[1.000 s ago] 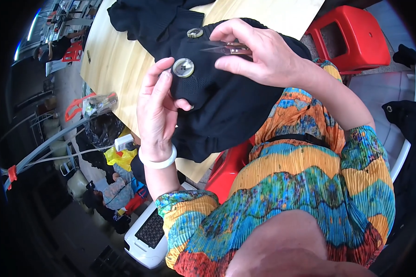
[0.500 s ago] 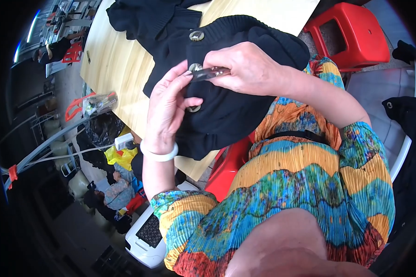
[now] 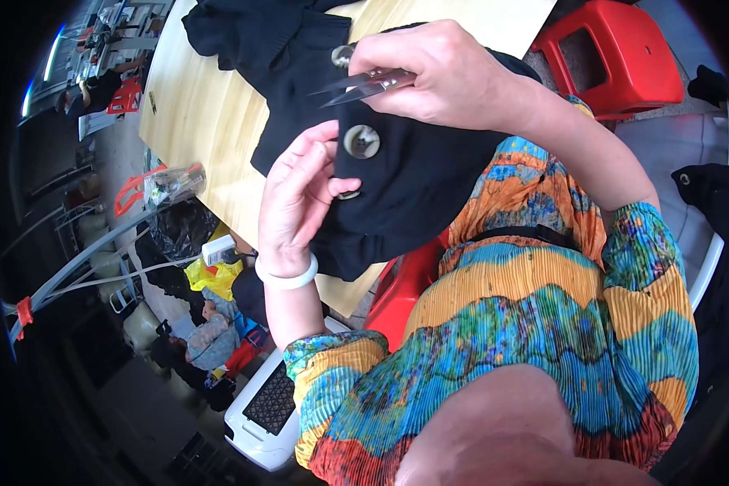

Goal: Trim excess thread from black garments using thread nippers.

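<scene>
A black knitted cardigan (image 3: 413, 166) lies spread over the wooden table and hangs off its near edge. My right hand (image 3: 445, 77) is closed around thread snips (image 3: 368, 86), whose two pointed blades are apart and point left above the cloth. My left hand (image 3: 294, 194), below and left of the blades, pinches the cardigan's front edge between thumb and fingers. Next to those fingertips sits a large mottled button (image 3: 362, 142). Another button (image 3: 342, 56) shows partly beyond the snips, and a third button (image 3: 348, 195) is mostly covered by a left fingertip.
The pale wooden table (image 3: 211, 121) extends left and away from me. A red plastic stool (image 3: 652, 65) stands at the upper right. To the left are a clear plastic bag (image 3: 174, 182) and a yellow bag (image 3: 212, 278). Other people sit farther off on the left.
My right hand has lifted the snips up and away from the button by my left fingers, and the blades now show apart. My left hand has shifted slightly right and down.
</scene>
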{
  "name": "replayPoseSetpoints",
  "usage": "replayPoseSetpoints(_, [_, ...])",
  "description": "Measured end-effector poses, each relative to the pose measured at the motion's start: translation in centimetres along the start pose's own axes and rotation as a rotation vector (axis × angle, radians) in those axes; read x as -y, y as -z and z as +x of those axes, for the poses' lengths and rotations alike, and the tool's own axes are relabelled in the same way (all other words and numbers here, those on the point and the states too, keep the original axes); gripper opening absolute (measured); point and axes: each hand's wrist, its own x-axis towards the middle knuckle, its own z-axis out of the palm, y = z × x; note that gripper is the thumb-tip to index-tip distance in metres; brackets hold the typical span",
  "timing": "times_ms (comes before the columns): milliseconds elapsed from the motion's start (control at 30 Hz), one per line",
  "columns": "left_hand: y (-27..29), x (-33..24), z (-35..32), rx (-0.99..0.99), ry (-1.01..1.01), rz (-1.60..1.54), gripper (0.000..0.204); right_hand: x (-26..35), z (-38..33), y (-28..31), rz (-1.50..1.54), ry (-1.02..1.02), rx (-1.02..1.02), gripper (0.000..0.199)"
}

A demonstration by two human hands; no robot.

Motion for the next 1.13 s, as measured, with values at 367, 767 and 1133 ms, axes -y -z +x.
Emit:
replayPoseSetpoints(367, [0.0, -0.7, 0.7, -0.070, 0.119, 0.184, 0.009, 0.8, -3.4, -1.5, 0.225, -0.213, 0.065, 0.023])
replayPoseSetpoints(767, [-1.2, -1.9, -1.5, 0.044, -0.031, 0.050, 0.019, 2.5, -0.6, -0.3, 0.033, 0.023, 0.012, 0.011])
replayPoseSetpoints(1133, [-1.0, 3.0, 0.2, 0.006, -0.242, -0.394, 0.034, 2.1, -2.6, 1.0, 0.152, -0.413, -0.064, 0.031])
